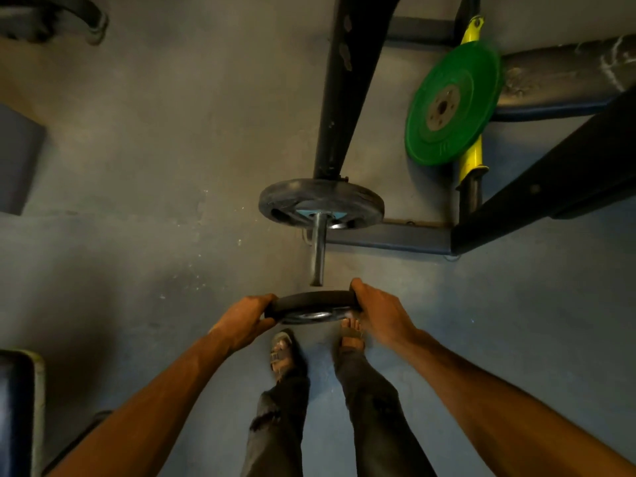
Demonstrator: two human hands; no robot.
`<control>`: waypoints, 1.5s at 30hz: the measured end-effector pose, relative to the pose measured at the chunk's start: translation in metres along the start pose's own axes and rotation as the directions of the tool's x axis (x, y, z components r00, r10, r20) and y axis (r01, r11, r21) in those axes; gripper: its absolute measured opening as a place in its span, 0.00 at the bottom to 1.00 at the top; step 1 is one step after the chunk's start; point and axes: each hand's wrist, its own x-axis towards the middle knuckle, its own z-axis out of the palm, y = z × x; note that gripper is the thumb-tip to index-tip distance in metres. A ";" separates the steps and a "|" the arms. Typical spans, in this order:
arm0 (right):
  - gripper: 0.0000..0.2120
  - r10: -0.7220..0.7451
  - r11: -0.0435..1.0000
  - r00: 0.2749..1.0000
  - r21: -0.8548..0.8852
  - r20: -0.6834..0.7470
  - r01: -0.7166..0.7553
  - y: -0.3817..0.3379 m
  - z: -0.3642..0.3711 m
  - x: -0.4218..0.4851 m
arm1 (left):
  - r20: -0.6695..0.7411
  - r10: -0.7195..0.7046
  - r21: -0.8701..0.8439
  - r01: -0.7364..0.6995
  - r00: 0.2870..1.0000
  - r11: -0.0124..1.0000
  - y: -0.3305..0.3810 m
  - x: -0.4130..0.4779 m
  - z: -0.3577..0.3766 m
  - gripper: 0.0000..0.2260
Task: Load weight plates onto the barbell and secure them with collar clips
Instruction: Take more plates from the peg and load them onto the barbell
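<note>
I have my left hand (246, 320) and right hand (380, 313) clamped on opposite rims of the plate (311, 304), just short of the sleeve (318, 249) tip; it looks heavy, rigid, smooth-edged, so rim grips suit it.

Bare sleeve (317, 251) stands clear below the loaded black plate (320, 203); frame beam (389, 237) crowds its right.
</note>
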 end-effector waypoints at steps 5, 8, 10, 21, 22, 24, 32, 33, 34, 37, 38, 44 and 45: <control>0.13 0.053 0.999 0.997 -0.004 -0.049 -0.054 -0.021 0.016 -0.067 | -0.023 0.038 -0.047 -0.039 0.999 0.998 0.008 -0.059 0.012 0.07; 0.14 0.102 0.994 0.989 0.046 -0.103 -0.098 -0.036 0.020 -0.119 | -0.134 0.075 -0.226 -0.104 0.988 0.969 0.021 -0.100 0.016 0.10; 0.14 0.144 0.981 0.976 0.151 -0.163 -0.119 -0.048 0.020 -0.159 | -0.229 0.096 -0.348 -0.174 0.969 0.921 0.039 -0.133 0.016 0.14; 0.12 0.303 0.825 0.733 0.552 -0.609 0.118 -0.094 -0.021 -0.419 | -0.457 0.417 -0.420 -0.604 0.786 0.678 0.204 -0.298 -0.014 0.14; 0.12 0.303 0.834 0.706 0.537 -0.640 0.129 -0.092 -0.025 -0.439 | -0.461 0.451 -0.399 -0.633 0.764 0.663 0.220 -0.308 -0.014 0.14; 0.13 0.303 0.844 0.648 0.513 -0.699 0.158 -0.082 -0.031 -0.476 | -0.466 0.525 -0.346 -0.693 0.712 0.633 0.252 -0.323 -0.011 0.12; 0.13 0.279 0.829 0.517 0.474 -0.810 0.296 -0.005 -0.041 -0.593 | -0.461 0.634 -0.258 -0.778 0.621 0.573 0.367 -0.364 0.053 0.11; 0.11 0.287 0.824 0.522 0.484 -0.804 0.293 0.008 -0.041 -0.605 | -0.460 0.628 -0.262 -0.772 0.627 0.579 0.380 -0.367 0.065 0.11; 0.11 0.294 0.822 0.525 0.491 -0.799 0.288 0.021 -0.041 -0.617 | -0.467 0.618 -0.260 -0.766 0.633 0.588 0.393 -0.370 0.077 0.11; 0.11 0.296 0.823 0.537 0.496 -0.790 0.277 0.064 -0.046 -0.647 | -0.472 0.601 -0.274 -0.755 0.645 0.595 0.429 -0.377 0.114 0.11; 0.11 0.288 0.818 0.542 0.497 -0.789 0.289 0.078 -0.049 -0.654 | -0.470 0.589 -0.293 -0.746 0.658 0.598 0.441 -0.377 0.124 0.11; 0.14 0.261 0.791 0.556 0.505 -0.789 0.346 0.140 -0.075 -0.667 | -0.469 0.518 -0.364 -0.691 0.715 0.624 0.491 -0.364 0.165 0.13; 0.14 0.258 0.790 0.560 0.506 -0.787 0.347 0.148 -0.079 -0.665 | -0.471 0.505 -0.373 -0.682 0.723 0.629 0.496 -0.362 0.169 0.13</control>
